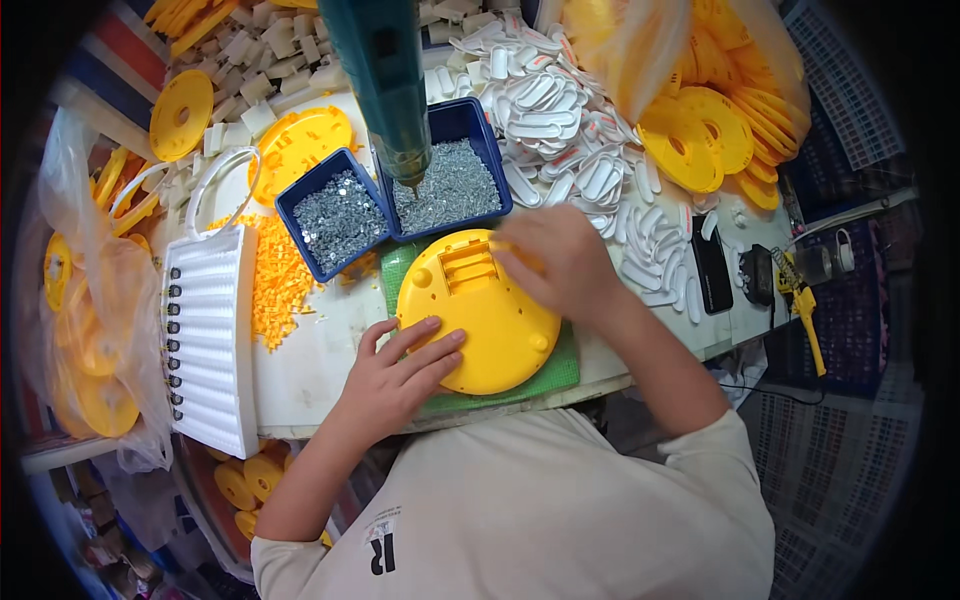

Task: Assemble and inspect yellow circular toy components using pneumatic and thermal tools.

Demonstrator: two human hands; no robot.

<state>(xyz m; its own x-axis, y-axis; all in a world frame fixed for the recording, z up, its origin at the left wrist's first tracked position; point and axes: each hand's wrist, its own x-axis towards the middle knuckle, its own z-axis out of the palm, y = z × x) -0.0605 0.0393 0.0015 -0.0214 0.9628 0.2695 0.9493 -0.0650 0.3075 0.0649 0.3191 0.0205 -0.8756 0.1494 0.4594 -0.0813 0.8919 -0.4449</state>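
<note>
Clear plastic bags (pixel 80 330) of yellow discs, left and top right

Open bench strip (pixel 320 350) left of the yellow disc (pixel 480 315). Blocked behind by two blue screw bins (pixel 395 205) and hanging screwdriver (pixel 385 80); right by white clips (pixel 600 180); left by white tray (pixel 210 340).

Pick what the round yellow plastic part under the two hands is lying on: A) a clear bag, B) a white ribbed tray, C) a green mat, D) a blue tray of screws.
C: the round yellow part lies on a green mat whose edge shows beneath it, with the left hand and right hand resting on the part.
</note>
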